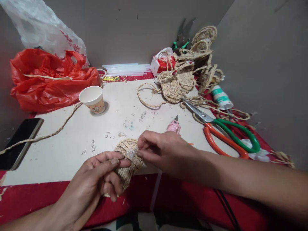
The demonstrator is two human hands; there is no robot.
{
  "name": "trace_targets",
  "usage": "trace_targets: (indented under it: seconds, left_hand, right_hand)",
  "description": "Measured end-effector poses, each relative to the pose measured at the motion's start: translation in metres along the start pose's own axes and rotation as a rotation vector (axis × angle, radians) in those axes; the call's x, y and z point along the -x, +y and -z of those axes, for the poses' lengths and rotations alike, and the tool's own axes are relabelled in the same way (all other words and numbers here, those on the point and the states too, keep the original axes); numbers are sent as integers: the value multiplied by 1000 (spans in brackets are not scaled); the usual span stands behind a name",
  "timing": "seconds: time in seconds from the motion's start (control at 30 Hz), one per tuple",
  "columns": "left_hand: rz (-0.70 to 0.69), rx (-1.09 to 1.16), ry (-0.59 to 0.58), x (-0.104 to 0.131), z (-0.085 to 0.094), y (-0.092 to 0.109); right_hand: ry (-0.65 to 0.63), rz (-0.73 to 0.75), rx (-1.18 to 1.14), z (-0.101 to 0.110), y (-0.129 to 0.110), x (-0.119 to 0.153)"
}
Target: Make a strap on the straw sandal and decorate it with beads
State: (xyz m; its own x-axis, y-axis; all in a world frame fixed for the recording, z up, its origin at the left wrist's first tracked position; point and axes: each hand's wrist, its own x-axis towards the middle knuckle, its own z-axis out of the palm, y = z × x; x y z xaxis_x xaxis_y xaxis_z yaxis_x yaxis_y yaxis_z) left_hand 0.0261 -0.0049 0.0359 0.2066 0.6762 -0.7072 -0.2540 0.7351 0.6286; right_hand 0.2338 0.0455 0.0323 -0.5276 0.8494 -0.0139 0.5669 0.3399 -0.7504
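A braided straw piece (130, 170), coiled and stitched, is held at the table's front edge by my left hand (98, 176). The fingers of that hand are closed around its left side. On its top sits a small cluster of pearly beads (131, 153). My right hand (161, 149) comes in from the right, thumb and forefinger pinched against the piece beside the beads; what lies between the fingertips is too small to make out. Behind the right hand a pink glue gun (173, 127) shows its nozzle, the rest hidden. Small loose pearl beads (92, 147) lie left of the piece.
Large scissors (204, 118) with green and orange handles lie at the right. Finished straw pieces (176, 83) pile up at the back right. A paper cup (92, 101), red plastic bag (48, 93), phone (20, 139) and straw cord (57, 130) are at the left; clear glue sticks (126, 69) lie behind.
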Motion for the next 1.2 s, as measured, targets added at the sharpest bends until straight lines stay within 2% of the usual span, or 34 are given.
trace_targets:
  seconds: [0.07, 0.17, 0.27, 0.37, 0.53, 0.73, 0.97, 1.07, 1.2]
  left_hand:
    - [11, -26, -26, 2, -3, 0]
    - [18, -52, -67, 3, -8, 1]
    - [34, -61, -88, 2, -11, 1]
    - [48, -58, -86, 2, -15, 2]
    - [79, -8, -78, 1, -17, 2]
    - [103, 60, -89, 2, -14, -2]
    - [108, 81, -93, -1, -13, -6]
    - [77, 84, -89, -1, -15, -6]
    - [52, 88, -98, 0, -15, -5]
  right_hand:
    - [-8, 5, 10, 6, -2, 3]
    - [-28, 37, 196, 11, -5, 13]
    - [-125, 1, 383, 9, -12, 27]
    - [-239, -8, 458, 5, -19, 38]
    - [-368, 22, 399, -1, -25, 38]
    - [-468, -52, 265, -5, -25, 32]
    - [-421, -20, 181, -9, -23, 34]
    - [-395, 3, 232, -14, -23, 36]
    - [-426, -14, 287, -18, -25, 35]
